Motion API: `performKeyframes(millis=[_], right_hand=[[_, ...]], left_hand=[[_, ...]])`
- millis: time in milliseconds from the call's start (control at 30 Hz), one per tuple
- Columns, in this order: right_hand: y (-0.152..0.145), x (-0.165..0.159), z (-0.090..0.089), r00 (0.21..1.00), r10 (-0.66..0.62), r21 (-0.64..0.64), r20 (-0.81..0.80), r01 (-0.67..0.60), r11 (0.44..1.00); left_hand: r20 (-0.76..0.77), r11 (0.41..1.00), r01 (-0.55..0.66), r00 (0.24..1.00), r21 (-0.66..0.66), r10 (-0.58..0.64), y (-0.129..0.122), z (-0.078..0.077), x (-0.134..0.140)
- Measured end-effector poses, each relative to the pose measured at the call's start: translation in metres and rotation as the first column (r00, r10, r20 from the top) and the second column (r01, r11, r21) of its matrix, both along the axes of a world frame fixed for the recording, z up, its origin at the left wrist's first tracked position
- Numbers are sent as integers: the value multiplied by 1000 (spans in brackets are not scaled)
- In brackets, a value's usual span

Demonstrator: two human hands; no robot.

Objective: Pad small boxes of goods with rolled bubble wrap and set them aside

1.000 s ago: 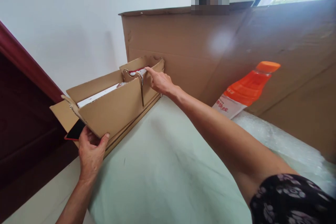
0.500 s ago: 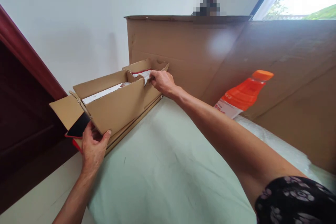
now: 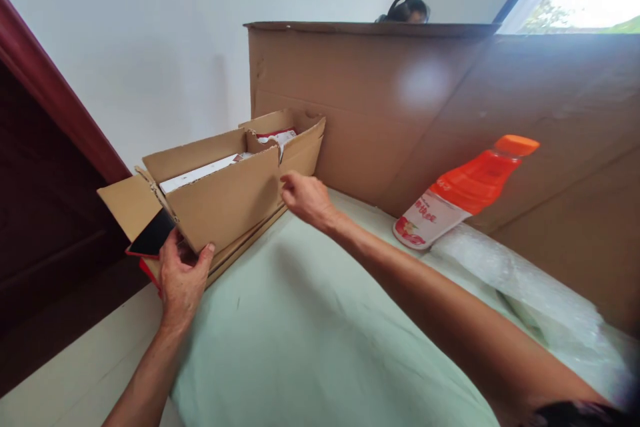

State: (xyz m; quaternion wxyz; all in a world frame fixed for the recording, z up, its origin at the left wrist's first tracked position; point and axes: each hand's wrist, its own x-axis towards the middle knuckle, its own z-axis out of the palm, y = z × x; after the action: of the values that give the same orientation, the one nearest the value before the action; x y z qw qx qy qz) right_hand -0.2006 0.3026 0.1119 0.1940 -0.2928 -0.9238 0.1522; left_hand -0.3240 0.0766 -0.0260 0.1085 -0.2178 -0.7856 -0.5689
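A narrow open cardboard box (image 3: 227, 203) lies at a slant on flattened brown cardboard. My left hand (image 3: 183, 270) grips its near left corner, thumb on the long side and fingers under the end flap. White pieces (image 3: 200, 175) lie inside the box's near half, and a crumpled white paper (image 3: 283, 139) with a red edge shows in the far half. My right hand (image 3: 306, 199) is closed beside the long side, near the notch in the rim. Nothing shows in its fingers; whether it touches the box I cannot tell.
An orange drink bottle (image 3: 460, 193) leans to the right near bubble wrap (image 3: 520, 280). Behind stands a large cardboard panel (image 3: 360, 93), with the top of a person's head (image 3: 407, 8) above it. Pale green cloth (image 3: 300, 320) covers the surface. A black, red-edged item (image 3: 153, 237) is under the flap.
My right hand has let go of the white paper at the box's far half and come down and nearer along its side. My left hand keeps its grip on the corner.
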Motion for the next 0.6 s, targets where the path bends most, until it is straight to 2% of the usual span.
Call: performKeyframes(millis=[67,133,233,300,400,500,600], right_hand=[[-9,-5,-18,999,47,-72,22,-46,996],[-12,-11,-28,997,71,-106,-1,-70,992],[-15,-10,-33,996,83,-150,-39,-87,985],[-17,2,-35,994,94,-173,-49,-101,980],[-24,40,-48,995,93,-196,-40,-99,976],[-36,95,-76,998,59,-200,1,-57,978],[-53,159,-104,999,9,-190,53,1,982]], left_hand=[[15,1000,-8,1000,7,8,0,3,3],[23,1000,-4,1000,7,4,-1,9,6],[26,1000,4,1000,-13,-4,-2,16,11],[18,1000,-14,1000,-26,14,-2,17,12],[28,1000,-18,999,-13,19,-1,13,9],[38,1000,29,999,6,-29,-4,8,1],[48,999,3,999,-40,-1,-12,7,-3]])
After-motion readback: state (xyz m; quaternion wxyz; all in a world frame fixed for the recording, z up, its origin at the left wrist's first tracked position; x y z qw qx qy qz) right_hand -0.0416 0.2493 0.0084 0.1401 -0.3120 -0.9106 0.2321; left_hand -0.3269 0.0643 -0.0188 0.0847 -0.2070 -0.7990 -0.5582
